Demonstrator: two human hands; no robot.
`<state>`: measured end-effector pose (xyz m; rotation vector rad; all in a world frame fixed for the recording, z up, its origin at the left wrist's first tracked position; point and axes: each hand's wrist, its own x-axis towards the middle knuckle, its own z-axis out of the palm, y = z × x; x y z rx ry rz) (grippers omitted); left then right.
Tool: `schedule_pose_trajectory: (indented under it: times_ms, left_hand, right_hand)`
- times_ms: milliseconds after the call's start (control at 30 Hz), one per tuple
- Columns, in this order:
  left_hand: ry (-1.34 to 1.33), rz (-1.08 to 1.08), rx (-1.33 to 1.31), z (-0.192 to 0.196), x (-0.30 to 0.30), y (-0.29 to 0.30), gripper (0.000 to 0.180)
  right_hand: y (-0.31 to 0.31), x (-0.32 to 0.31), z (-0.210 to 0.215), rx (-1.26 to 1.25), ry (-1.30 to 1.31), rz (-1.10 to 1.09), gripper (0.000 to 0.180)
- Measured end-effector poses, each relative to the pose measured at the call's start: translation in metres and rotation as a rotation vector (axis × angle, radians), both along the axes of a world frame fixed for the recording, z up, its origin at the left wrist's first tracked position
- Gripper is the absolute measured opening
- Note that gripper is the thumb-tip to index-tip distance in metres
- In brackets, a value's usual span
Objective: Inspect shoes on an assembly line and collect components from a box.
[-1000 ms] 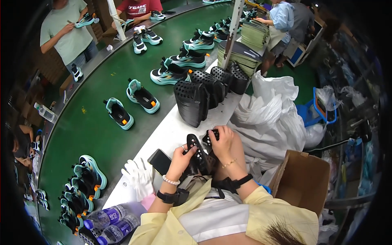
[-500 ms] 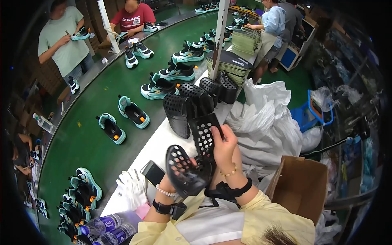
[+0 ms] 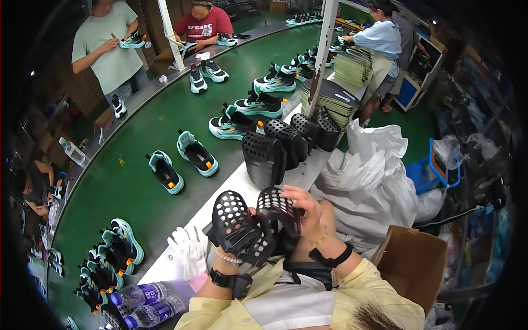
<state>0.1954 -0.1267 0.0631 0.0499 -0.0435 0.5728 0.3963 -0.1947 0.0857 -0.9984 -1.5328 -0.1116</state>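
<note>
My left hand (image 3: 252,211), mostly hidden, grips black perforated plastic shoe-shaped shells; one shell (image 3: 230,212) stands upright in front of its palm. Skin shows through the round holes. Beside it, a second perforated shell (image 3: 278,202) curves toward my right hand (image 3: 309,209), whose bent fingers lie along its upper right edge. Where the shells overlap below, I cannot tell how they join. Just beyond my hands, nested stacks of similar black shells (image 3: 263,161) stand on the white tabletop (image 3: 212,212).
White gloves (image 3: 188,250) and plastic bottles (image 3: 144,294) lie at my left. A green conveyor (image 3: 129,190) carries black-and-teal sneakers (image 3: 197,154). At right are a white sack (image 3: 368,170) and an open cardboard box (image 3: 412,269). A metal post (image 3: 323,55) rises beyond the stacks; people work along the far side.
The right-hand shell has tipped from upright to a curved, lower pose, and my right hand has moved down with its fingers over it. The left-hand shell has turned more upright. The view has shifted.
</note>
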Motion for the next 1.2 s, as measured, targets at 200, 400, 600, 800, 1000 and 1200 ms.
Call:
schedule_pose_trajectory:
  times_ms: [200, 400, 600, 800, 1000, 1200]
  left_hand:
    - [-0.196, -0.031, 0.04, -0.033, -0.012, 0.018, 0.045]
    - [0.8, 0.245, 0.825, 0.031, 0.009, 0.019, 0.016]
    - [0.669, 0.282, 0.896, 0.063, -0.001, 0.012, 0.012]
    - [0.491, 0.688, 0.903, 0.074, -0.016, 0.029, 0.032]
    - [0.517, 0.534, 0.713, 0.056, -0.015, 0.037, 0.032]
    - [0.625, 0.456, 0.734, 0.051, -0.005, 0.039, 0.033]
  right_hand:
    - [-0.017, 0.014, 0.025, -0.368, -0.394, 0.039, 0.051]
    - [-0.036, 0.01, 0.032, -0.878, 1.157, 0.523, 0.041]
    - [-0.026, -0.009, 0.03, -0.634, 1.408, 0.696, 0.039]
    - [-0.026, 0.005, 0.058, -0.325, 1.967, 1.219, 0.061]
    - [-0.029, 0.001, 0.068, -0.268, 1.793, 1.353, 0.069]
    - [-0.04, 0.004, 0.078, -0.431, 1.635, 0.897, 0.063]
